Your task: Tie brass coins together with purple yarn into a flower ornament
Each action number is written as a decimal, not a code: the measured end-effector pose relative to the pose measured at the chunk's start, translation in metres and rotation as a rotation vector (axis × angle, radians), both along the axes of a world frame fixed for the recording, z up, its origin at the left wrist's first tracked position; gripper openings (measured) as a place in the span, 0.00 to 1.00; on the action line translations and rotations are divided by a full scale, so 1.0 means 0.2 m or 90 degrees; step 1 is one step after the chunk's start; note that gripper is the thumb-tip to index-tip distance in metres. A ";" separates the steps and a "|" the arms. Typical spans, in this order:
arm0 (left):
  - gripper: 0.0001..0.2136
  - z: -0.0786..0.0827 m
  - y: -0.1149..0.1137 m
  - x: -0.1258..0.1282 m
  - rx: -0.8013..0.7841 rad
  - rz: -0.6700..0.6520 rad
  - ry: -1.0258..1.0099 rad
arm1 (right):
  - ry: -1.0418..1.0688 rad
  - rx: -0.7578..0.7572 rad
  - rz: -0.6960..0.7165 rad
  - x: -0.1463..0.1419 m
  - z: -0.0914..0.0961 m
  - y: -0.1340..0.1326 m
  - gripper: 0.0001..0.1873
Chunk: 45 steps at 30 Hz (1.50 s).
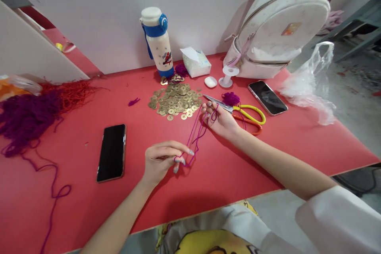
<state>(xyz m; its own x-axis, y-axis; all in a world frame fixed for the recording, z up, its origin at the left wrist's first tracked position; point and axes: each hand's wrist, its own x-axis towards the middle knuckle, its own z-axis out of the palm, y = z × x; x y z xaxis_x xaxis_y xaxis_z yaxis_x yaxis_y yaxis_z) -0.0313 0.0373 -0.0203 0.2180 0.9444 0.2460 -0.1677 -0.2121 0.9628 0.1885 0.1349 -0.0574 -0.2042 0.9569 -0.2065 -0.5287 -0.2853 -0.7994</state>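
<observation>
A loop of purple cord [192, 139] stretches between my two hands above the red tabletop. My left hand [163, 158] is closed on the lower end, with the cord passing around its fingertips. Farther up and to the right, my right hand [218, 121] pinches the other end, and a small loop hangs by its fingers. Just beyond the hands lies a pile of brass coins with holes [175, 99]. Scissors with yellow and orange handles [250, 115] rest beside my right hand, close to a small ball of purple cord [230, 98].
A phone [111, 152] lies at left, another phone [268, 97] at right. Purple cord [29, 115] and red strands [74, 93] are heaped at left. A bottle [159, 43], tissue pack [198, 65], white spool [229, 76], backpack [282, 27] and plastic bag [312, 83] stand along the back.
</observation>
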 end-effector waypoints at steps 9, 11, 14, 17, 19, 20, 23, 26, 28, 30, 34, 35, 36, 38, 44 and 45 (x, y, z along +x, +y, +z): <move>0.12 -0.09 0.05 0.00 -0.154 0.259 0.025 | -0.511 0.456 -0.110 -0.06 0.11 -0.15 0.17; 0.13 -0.10 0.06 0.00 -0.189 0.290 0.042 | -0.644 0.562 -0.109 -0.07 0.12 -0.20 0.10; 0.14 -0.09 0.07 0.01 -0.198 0.304 0.062 | -0.757 0.656 -0.092 -0.09 0.12 -0.26 0.07; 0.14 -0.08 0.06 0.02 -0.192 0.306 0.076 | -0.753 0.763 -0.003 -0.10 0.11 -0.30 0.09; 0.14 -0.08 0.06 0.02 -0.188 0.305 0.077 | -0.730 0.817 0.099 -0.12 0.09 -0.32 0.13; 0.14 -0.08 0.05 0.03 -0.185 0.302 0.078 | -0.732 0.826 0.142 -0.12 0.09 -0.32 0.14; 0.14 -0.07 0.05 0.02 -0.173 0.289 0.088 | -0.773 0.793 0.225 -0.15 0.07 -0.34 0.20; 0.13 -0.07 0.04 0.02 -0.156 0.285 0.111 | -0.755 0.731 0.284 -0.18 0.06 -0.35 0.26; 0.13 -0.06 0.04 0.02 -0.140 0.282 0.137 | -0.698 0.685 0.317 -0.19 0.06 -0.35 0.26; 0.12 -0.05 0.03 0.02 -0.120 0.281 0.172 | -0.651 0.663 0.335 -0.20 0.06 -0.36 0.20; 0.08 -0.05 0.05 0.01 -0.055 0.302 0.259 | -0.683 0.724 0.244 -0.18 0.09 -0.39 0.14; 0.07 -0.05 0.05 0.01 -0.037 0.306 0.280 | -0.703 0.755 0.202 -0.18 0.10 -0.40 0.14; 0.07 -0.05 0.06 0.00 -0.022 0.304 0.301 | -0.722 0.788 0.161 -0.17 0.11 -0.41 0.14; 0.07 -0.06 0.06 0.00 -0.007 0.282 0.339 | -0.747 0.839 0.099 -0.15 0.12 -0.42 0.12; 0.08 -0.09 0.05 0.03 0.003 0.140 0.391 | -0.653 0.728 0.100 -0.12 0.15 -0.36 0.13; 0.08 -0.09 0.05 0.04 0.002 0.125 0.392 | -0.620 0.679 0.104 -0.12 0.15 -0.35 0.14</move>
<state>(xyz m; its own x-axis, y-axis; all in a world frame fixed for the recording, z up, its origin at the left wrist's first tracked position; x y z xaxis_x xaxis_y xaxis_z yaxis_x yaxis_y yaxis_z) -0.0241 0.0482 -0.0384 0.1425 0.9807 0.1340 0.4570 -0.1852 0.8700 0.1640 0.0653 -0.0276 -0.5208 0.7211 0.4569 0.3161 0.6601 -0.6815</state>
